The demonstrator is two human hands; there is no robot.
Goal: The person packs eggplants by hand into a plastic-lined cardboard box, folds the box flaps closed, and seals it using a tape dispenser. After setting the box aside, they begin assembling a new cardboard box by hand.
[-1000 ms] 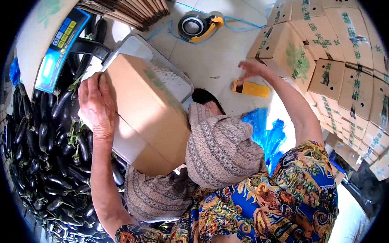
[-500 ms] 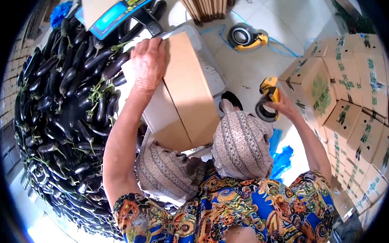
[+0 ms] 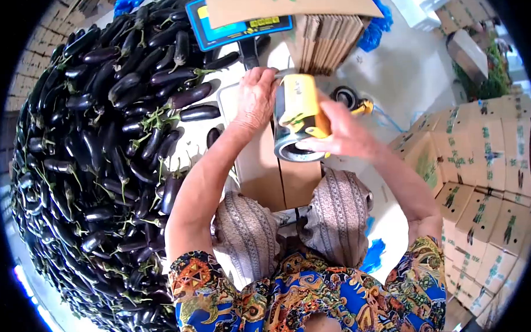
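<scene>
A cardboard box point(image 3: 259, 173) stands between my knees, its two flaps meeting along a centre seam. My left hand point(image 3: 255, 102) holds the far end of the box, fingers bent over the edge. My right hand point(image 3: 351, 131) grips a yellow and black tape dispenser point(image 3: 299, 100) with a roll of tape in it. The dispenser is over the far part of the box, right beside my left fingers, and hides the seam there. Whether the tape touches the cardboard cannot be seen.
A large heap of eggplants point(image 3: 96, 172) fills the left side. Ahead are a scale display point(image 3: 237, 29), partly behind a cardboard sheet point(image 3: 289, 6), and a stack of flattened cartons point(image 3: 329, 44). Another tape dispenser point(image 3: 346, 96) lies on the floor. Printed boxes point(image 3: 481, 158) are stacked at right.
My right hand has brought the tape dispenser from the right side to the box's far end. My left hand stays on the box. The view has shifted, showing more of the far floor.
</scene>
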